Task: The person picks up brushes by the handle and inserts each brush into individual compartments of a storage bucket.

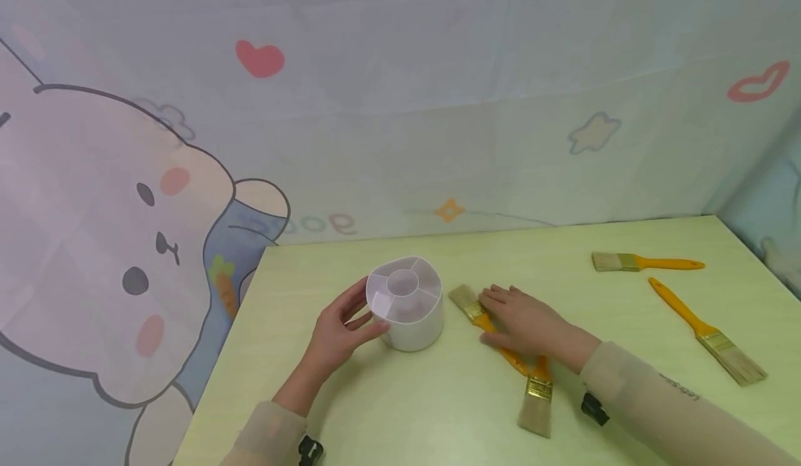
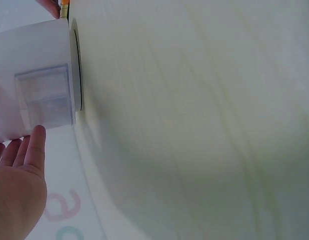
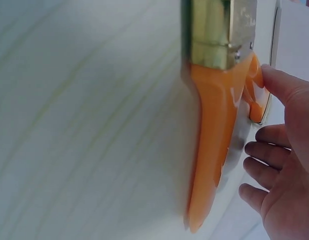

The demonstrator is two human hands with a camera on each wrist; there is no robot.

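A round white divided pen holder (image 1: 409, 330) stands upright on the table. My left hand (image 1: 341, 330) touches its left side, thumb at the front and fingers farther back. In the left wrist view, the fingers (image 2: 35, 147) lie fairly straight against the holder (image 2: 34, 45), beside its clear window. My right hand (image 1: 526, 321) reaches over a paintbrush (image 1: 484, 320) with an orange handle, hiding part of it. A second paintbrush (image 1: 537, 400) points its bristles toward me, its handle partly covered. In the right wrist view, the thumb is by an orange handle (image 3: 255, 95) and the fingers are loosely extended.
Two more orange-handled paintbrushes lie at the right, one sideways near the back (image 1: 669, 263) and one slanting (image 1: 694, 323). A printed cloth (image 1: 400, 104) hangs behind the pale yellow table (image 1: 425, 424).
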